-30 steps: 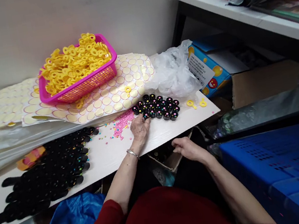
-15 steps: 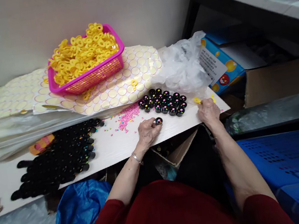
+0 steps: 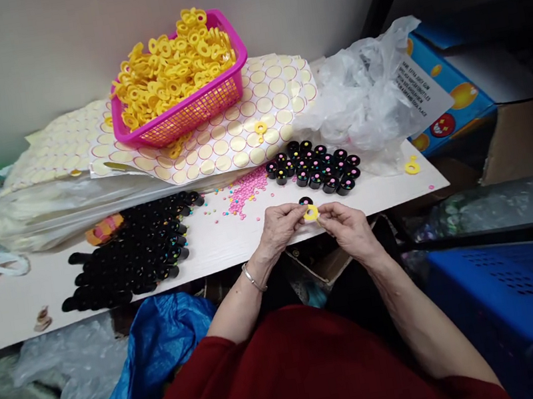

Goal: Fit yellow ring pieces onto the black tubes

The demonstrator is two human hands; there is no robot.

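My left hand point(image 3: 278, 228) and my right hand point(image 3: 349, 227) meet over the table's front edge. Between their fingertips is a yellow plastic ring point(image 3: 313, 208), with my right hand pinching its right side and my left fingers closed at its left edge. Just behind the ring shows one small black cup point(image 3: 305, 201), partly covered; whether my left fingers also touch it I cannot tell. A cluster of similar black cups point(image 3: 316, 179) stands further back, with small pink and coloured beads in their tops. Loose pink beads point(image 3: 245, 191) lie left of the cluster.
Black pieces point(image 3: 125, 262) lie in rows on the left of the white table point(image 3: 222, 240). Behind, a pink basket point(image 3: 192, 113) heaped with yellow rings rests on sticker sheets point(image 3: 273, 84). Clear plastic bags point(image 3: 355, 91) and a blue box point(image 3: 457, 95) are at the right.
My right hand has brought a yellow ring leftward from the table's right end to my left hand. My left hand has shifted from gripping the black cup to the ring's edge. The view has turned left.
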